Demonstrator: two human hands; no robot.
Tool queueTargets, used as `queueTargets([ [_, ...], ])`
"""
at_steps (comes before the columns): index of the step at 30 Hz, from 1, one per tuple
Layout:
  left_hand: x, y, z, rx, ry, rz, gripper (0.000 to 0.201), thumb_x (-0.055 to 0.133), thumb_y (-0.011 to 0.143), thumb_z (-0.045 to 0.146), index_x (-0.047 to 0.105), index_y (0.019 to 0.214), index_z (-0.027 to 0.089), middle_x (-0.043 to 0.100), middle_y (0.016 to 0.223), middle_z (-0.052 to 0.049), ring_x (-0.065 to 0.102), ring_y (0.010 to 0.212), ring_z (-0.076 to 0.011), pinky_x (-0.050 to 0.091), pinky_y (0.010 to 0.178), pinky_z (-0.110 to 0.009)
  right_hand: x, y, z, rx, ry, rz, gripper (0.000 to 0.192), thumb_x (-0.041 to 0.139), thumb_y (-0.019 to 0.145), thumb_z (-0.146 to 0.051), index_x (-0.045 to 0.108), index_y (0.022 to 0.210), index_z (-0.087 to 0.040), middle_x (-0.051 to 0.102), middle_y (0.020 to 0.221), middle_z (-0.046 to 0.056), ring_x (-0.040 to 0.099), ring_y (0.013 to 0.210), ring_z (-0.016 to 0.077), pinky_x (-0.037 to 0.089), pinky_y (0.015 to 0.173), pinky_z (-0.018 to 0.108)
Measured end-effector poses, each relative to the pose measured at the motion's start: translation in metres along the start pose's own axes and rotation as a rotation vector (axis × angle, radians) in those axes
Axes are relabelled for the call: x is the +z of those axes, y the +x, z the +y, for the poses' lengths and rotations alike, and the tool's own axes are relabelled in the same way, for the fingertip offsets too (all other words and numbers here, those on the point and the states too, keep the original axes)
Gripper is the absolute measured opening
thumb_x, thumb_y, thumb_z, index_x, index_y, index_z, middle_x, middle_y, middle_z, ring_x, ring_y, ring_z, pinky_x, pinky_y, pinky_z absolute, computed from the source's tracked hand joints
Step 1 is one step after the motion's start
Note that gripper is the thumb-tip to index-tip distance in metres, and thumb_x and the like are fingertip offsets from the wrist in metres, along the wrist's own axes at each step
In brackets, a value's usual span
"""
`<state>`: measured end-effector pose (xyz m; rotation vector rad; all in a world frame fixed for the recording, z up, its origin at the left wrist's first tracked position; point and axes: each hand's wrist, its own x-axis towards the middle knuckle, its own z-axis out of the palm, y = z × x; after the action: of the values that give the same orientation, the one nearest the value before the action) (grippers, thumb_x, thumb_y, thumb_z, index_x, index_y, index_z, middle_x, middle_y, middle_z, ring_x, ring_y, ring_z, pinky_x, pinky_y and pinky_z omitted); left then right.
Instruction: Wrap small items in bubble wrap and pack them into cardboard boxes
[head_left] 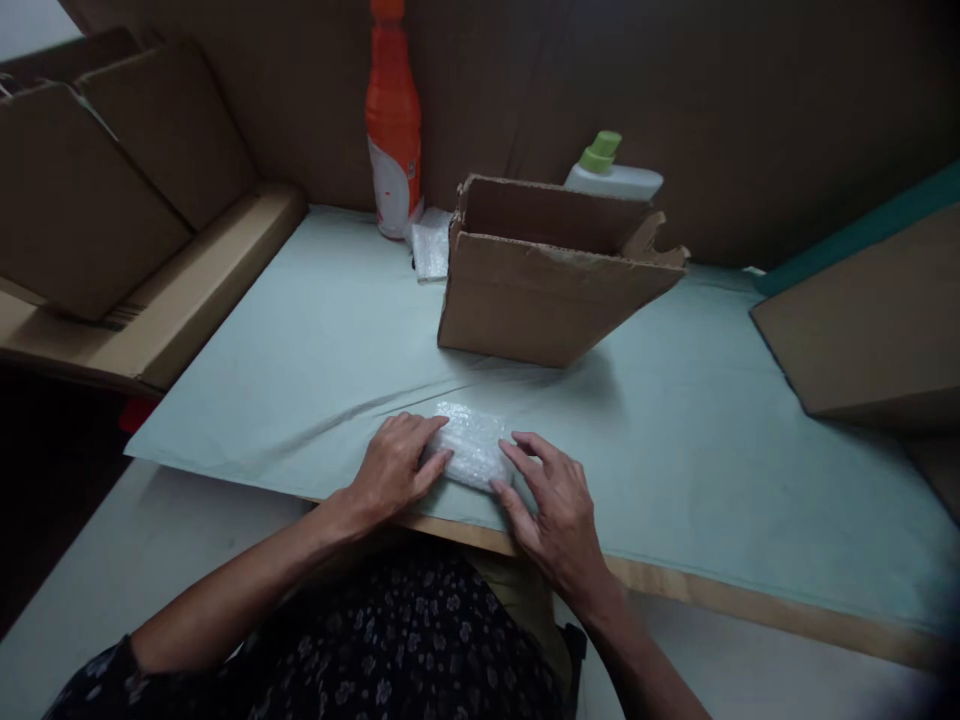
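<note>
A small packet in bubble wrap (472, 450) lies on the pale green sheet near the table's front edge. What is inside the wrap cannot be made out. My left hand (397, 462) grips the packet's left end between thumb and fingers. On the opposite end, my right hand (553, 500) has its thumb and fingertips against the wrap. Just beyond the packet stands an open-topped cardboard box (540, 300), whose contents are hidden from this angle.
At the back are an orange bottle (394, 120), another bubble-wrapped piece (431, 245) and a white bottle with a green cap (615, 180). Cardboard boxes (135, 180) stand at the left; another carton (870, 320) is at the right. The green sheet (690, 430) has creases.
</note>
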<state>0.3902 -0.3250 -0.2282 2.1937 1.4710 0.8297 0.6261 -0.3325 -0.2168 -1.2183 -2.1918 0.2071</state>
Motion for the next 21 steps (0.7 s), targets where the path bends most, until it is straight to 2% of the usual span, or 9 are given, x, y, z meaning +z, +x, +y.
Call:
queueTargets([
  [3,0.006,0.015,-0.004,-0.043,0.075,0.031,0.031,0.057,0.095,0.028,0.063,0.123,0.015,0.069,0.102,-0.011,0.062,0.095,-0.0259,0.051,0.088,-0.046,0.007,0.004,-0.003,-0.071,-0.088,-0.050,0.034,0.061,0.096,-0.029,0.063,0.130,-0.023,0.066,0.130,0.013,0.062,0.115,0.0305,0.048,0.094,0.048],
  [6,0.006,0.018,-0.001,-0.110,-0.012,0.061,0.035,0.056,0.095,0.031,0.060,0.127,0.016,0.066,0.106,-0.011,0.063,0.096,-0.0245,0.053,0.089,-0.045,0.013,0.013,-0.001,-0.095,-0.095,-0.127,0.029,0.060,0.095,-0.025,0.066,0.124,-0.023,0.070,0.124,0.013,0.063,0.112,0.0309,0.048,0.094,0.049],
  [9,0.003,0.008,0.004,-0.272,-0.316,0.111,0.049,0.058,0.094,0.036,0.050,0.139,0.017,0.063,0.118,-0.012,0.063,0.095,-0.0206,0.056,0.081,-0.038,0.014,0.021,0.002,0.000,0.039,-0.079,0.027,0.056,0.098,-0.026,0.067,0.122,-0.023,0.075,0.112,0.010,0.068,0.101,0.0276,0.051,0.089,0.047],
  [11,0.002,0.001,0.008,-0.386,-0.546,0.137,0.061,0.061,0.092,0.036,0.041,0.146,0.018,0.061,0.125,-0.014,0.065,0.099,-0.0203,0.057,0.081,-0.036,0.013,0.023,0.000,0.105,0.176,-0.052,0.028,0.057,0.098,-0.030,0.068,0.123,-0.025,0.076,0.109,0.009,0.069,0.098,0.0262,0.054,0.088,0.045],
  [13,0.000,-0.002,0.011,-0.447,-0.732,0.086,0.070,0.063,0.089,0.033,0.033,0.151,0.016,0.064,0.121,-0.014,0.066,0.100,-0.0208,0.057,0.086,-0.037,0.010,0.021,-0.005,0.196,0.316,-0.076,0.027,0.058,0.097,-0.032,0.069,0.120,-0.025,0.077,0.107,0.008,0.070,0.097,0.0249,0.056,0.086,0.041],
  [15,-0.002,0.000,0.015,-0.463,-0.838,-0.007,0.072,0.062,0.088,0.030,0.032,0.152,0.015,0.068,0.108,-0.011,0.066,0.095,-0.0204,0.057,0.085,-0.037,0.007,0.017,-0.008,0.247,0.432,-0.123,0.024,0.059,0.095,-0.033,0.071,0.114,-0.023,0.077,0.108,0.008,0.070,0.098,0.0241,0.058,0.087,0.039],
  [17,-0.004,0.004,0.020,-0.442,-0.874,-0.067,0.072,0.061,0.088,0.029,0.033,0.152,0.015,0.070,0.100,-0.007,0.066,0.089,-0.0194,0.057,0.082,-0.035,0.002,0.014,-0.008,0.276,0.520,-0.138,0.028,0.062,0.093,-0.033,0.070,0.117,-0.023,0.073,0.121,0.010,0.069,0.109,0.0253,0.057,0.094,0.040],
  [19,-0.004,0.006,0.026,-0.382,-0.859,-0.091,0.070,0.061,0.088,0.030,0.035,0.152,0.017,0.070,0.105,-0.008,0.067,0.089,-0.0191,0.058,0.082,-0.035,-0.004,0.013,-0.004,0.303,0.617,-0.161,0.044,0.066,0.090,-0.034,0.063,0.132,-0.023,0.065,0.137,0.012,0.065,0.120,0.0271,0.055,0.099,0.042],
  [21,-0.007,0.008,0.031,-0.284,-0.787,-0.118,0.066,0.061,0.089,0.029,0.039,0.151,0.020,0.069,0.120,-0.011,0.068,0.098,-0.0210,0.058,0.088,-0.037,-0.013,0.013,0.002,0.327,0.732,-0.252,0.050,0.065,0.090,-0.034,0.060,0.138,-0.022,0.066,0.136,0.012,0.067,0.116,0.0267,0.057,0.096,0.040],
])
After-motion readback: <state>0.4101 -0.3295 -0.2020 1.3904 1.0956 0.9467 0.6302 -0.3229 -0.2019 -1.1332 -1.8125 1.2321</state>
